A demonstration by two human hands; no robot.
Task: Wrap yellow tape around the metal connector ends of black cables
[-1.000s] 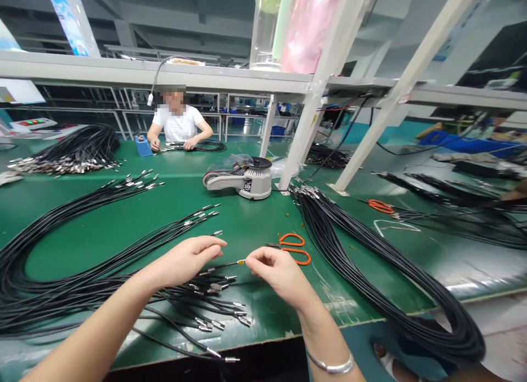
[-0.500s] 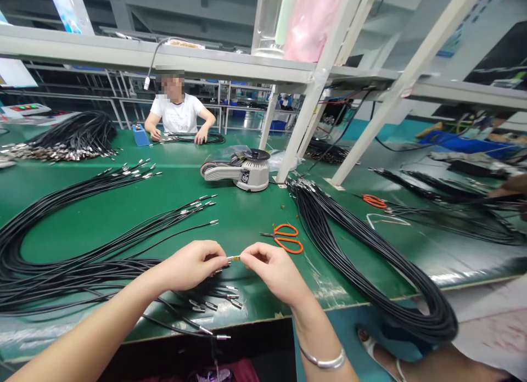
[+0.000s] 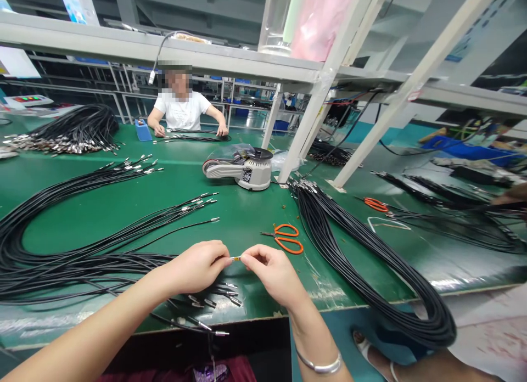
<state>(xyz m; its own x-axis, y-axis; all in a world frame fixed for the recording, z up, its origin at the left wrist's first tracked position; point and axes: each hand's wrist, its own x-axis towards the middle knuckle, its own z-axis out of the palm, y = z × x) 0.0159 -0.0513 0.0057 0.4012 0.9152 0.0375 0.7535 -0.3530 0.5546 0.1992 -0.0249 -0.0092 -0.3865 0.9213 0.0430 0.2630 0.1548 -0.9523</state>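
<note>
Between my two hands is a small metal cable connector (image 3: 236,259) with a yellow-amber band, probably tape, around it. My left hand (image 3: 200,268) is closed on its left end, thumb and forefinger pinched; the cable behind it is hidden by the hand. With thumb and fingertips closed, my right hand (image 3: 269,272) pinches the connector's right end. Below and left of my hands lie loose black cables with metal ends (image 3: 140,258). Orange-handled scissors (image 3: 288,239) rest on the green table (image 3: 242,217) just beyond my right hand.
A grey tape dispenser (image 3: 253,173) stands mid-table. To the right, a thick looped cable bundle (image 3: 354,250) hangs over the front edge. White shelf posts (image 3: 302,113) rise behind it. More cables (image 3: 82,129) are piled far left. A co-worker (image 3: 181,110) sits opposite, handling cables.
The view has shifted slightly. My hands stay pinched on the connector, the left a little further right, so less of the metal shows. The co-worker's hand on the right side has moved outward.
</note>
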